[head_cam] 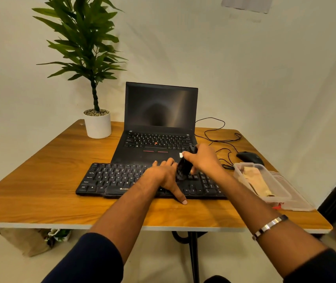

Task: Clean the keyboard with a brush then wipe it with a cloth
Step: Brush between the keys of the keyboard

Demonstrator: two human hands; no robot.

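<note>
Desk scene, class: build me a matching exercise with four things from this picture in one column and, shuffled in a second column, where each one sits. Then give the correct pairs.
Column 1
1. potted plant
2. mouse
3. brush
4. clear plastic container

Column 2
A. held in the right hand over the keyboard
B. far left corner of the table
C. near right of the table, beside the keyboard
D. far right, behind the container, with its cable

Pairs: 1-B, 2-D, 3-A, 4-C
</note>
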